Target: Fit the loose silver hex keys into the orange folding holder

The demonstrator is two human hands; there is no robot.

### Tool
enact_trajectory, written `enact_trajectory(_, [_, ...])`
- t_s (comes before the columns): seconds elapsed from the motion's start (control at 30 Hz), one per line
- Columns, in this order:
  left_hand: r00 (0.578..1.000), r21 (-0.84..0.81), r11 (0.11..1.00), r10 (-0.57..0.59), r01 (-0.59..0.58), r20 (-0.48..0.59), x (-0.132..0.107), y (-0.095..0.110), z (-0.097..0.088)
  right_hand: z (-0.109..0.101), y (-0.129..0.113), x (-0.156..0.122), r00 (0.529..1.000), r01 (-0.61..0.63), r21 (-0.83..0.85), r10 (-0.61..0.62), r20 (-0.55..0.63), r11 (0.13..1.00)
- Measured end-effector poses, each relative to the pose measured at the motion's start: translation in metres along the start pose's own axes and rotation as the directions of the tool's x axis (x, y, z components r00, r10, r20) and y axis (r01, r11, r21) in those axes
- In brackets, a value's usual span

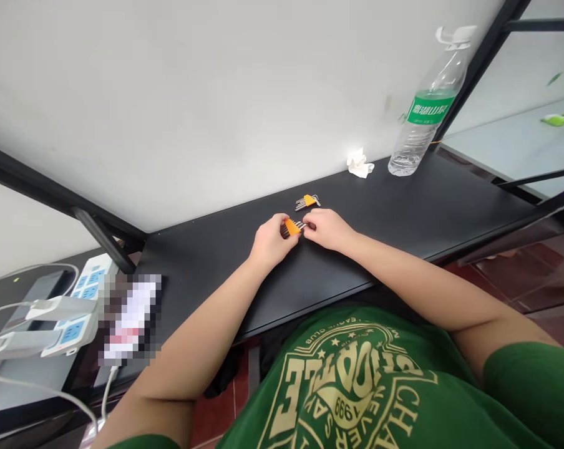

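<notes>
Just above the black tabletop [211, 262], my left hand [270, 242] is closed around an orange hex key holder [292, 227] with several metal keys in it. My right hand [327, 228] meets its right side, thumb and fingers pinched at the ends of the keys. Exactly which key those fingers grip is hidden. Behind my hands, close to the wall, a second hex key set [309, 201] in an orange holder lies on the tabletop, touched by neither hand.
A water bottle [422, 109] with a green label stands at the back right, beside a crumpled white tissue [359, 163]. On the left are a phone [131, 318], blurred and on a cable, and a white power strip [83, 305] with chargers plugged in. Black frame bars flank the tabletop.
</notes>
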State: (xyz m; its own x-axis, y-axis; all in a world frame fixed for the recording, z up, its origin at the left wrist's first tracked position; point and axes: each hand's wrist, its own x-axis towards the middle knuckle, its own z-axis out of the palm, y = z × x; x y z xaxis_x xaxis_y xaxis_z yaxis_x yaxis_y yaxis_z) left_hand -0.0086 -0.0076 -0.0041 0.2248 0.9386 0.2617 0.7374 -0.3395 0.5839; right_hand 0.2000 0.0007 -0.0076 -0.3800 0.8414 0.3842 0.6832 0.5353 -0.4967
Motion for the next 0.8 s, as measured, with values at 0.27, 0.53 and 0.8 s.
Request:
enact_trajectory(0.27, [1.000,-0.091,0.996,-0.006,0.007,0.007,0.0020,-0.0054,0.0001,-0.0031,0.0066,0.0029,0.998,-0.061,0.109,0.063,-0.021,0.992])
enact_trajectory(0.53, [1.000,-0.111,0.994,0.014,-0.016,-0.026,0.0005,-0.0021,-0.0026,-0.0005,0.0083,0.0035,0.992,-0.129,0.285,0.121,0.046,0.950])
enact_trajectory(0.8, [0.998,-0.171,0.984,0.058,-0.054,0.017,-0.0017,-0.0001,0.0002,0.0022,0.0089,0.0046,0.998,-0.019,0.219,0.007,0.056,0.976])
